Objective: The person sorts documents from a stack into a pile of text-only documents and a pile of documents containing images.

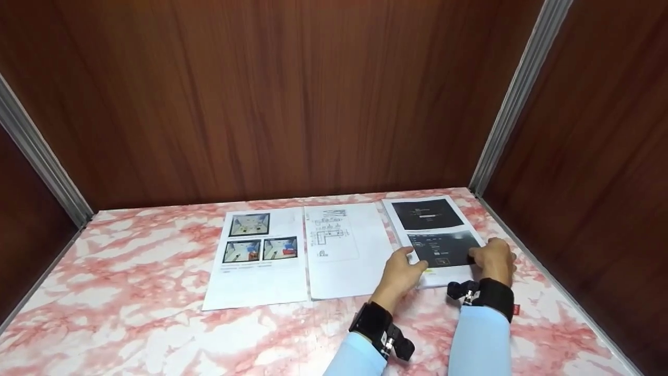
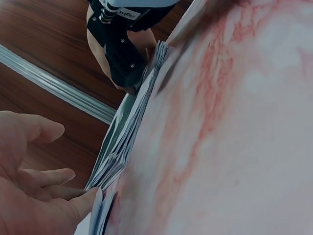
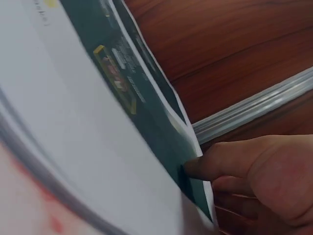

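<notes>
On the marbled bench (image 1: 130, 292), right of the middle papers (image 1: 339, 279), your left hand (image 1: 399, 274), fingers loosely extended, meets the right stack (image 1: 433, 243); your right hand (image 1: 494, 258) pinches its right edge. You seem to be aligning it; next needs even side pressure.

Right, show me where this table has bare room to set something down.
Widest: the table left of the photo sheet, out to the left wall. Another: in front of that sheet and the diagram sheet, left of the left sleeve. Crowded: the right, where the left hand and right hand flank the dark-printed stack.
</notes>
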Tool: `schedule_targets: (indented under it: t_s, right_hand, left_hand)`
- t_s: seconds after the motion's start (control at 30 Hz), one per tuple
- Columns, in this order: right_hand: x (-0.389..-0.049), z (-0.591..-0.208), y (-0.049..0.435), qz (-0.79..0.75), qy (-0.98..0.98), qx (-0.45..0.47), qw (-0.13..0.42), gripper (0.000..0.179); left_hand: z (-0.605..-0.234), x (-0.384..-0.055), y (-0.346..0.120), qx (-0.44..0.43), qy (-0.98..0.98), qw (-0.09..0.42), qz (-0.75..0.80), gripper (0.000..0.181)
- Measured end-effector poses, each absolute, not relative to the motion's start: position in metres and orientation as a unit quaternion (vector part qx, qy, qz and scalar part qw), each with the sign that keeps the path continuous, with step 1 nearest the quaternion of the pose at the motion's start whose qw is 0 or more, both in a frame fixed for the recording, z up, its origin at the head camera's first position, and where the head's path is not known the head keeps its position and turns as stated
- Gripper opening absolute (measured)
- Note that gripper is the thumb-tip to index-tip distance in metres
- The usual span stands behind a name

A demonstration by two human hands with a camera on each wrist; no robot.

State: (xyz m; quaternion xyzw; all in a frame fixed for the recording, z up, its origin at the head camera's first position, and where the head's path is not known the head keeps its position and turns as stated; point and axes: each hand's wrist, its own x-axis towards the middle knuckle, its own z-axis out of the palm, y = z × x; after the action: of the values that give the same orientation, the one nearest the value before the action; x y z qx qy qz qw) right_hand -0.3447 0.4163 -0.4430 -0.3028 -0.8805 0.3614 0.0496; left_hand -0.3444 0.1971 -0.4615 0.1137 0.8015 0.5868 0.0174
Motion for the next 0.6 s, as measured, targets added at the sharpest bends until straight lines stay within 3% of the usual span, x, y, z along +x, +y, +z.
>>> schedule_targets:
  t_s: [0.33,0.6]
  right_hand:
    - [-0.3446,-0.4382,0.4107,0.343,-0.883,-0.318,0.042,0.06]
    - [-0.3446,-0.4371,0.4113,0.33,-0.89,-0.311,0.057,0.04]
  left_hand:
    - [-0.459,-0.3406,0.2017,0.132,0.837,0.008,0.531,0.061]
    - [-0.4578,-0.3385,0.2037,0.131,0.848,0.01,0.513,0.067]
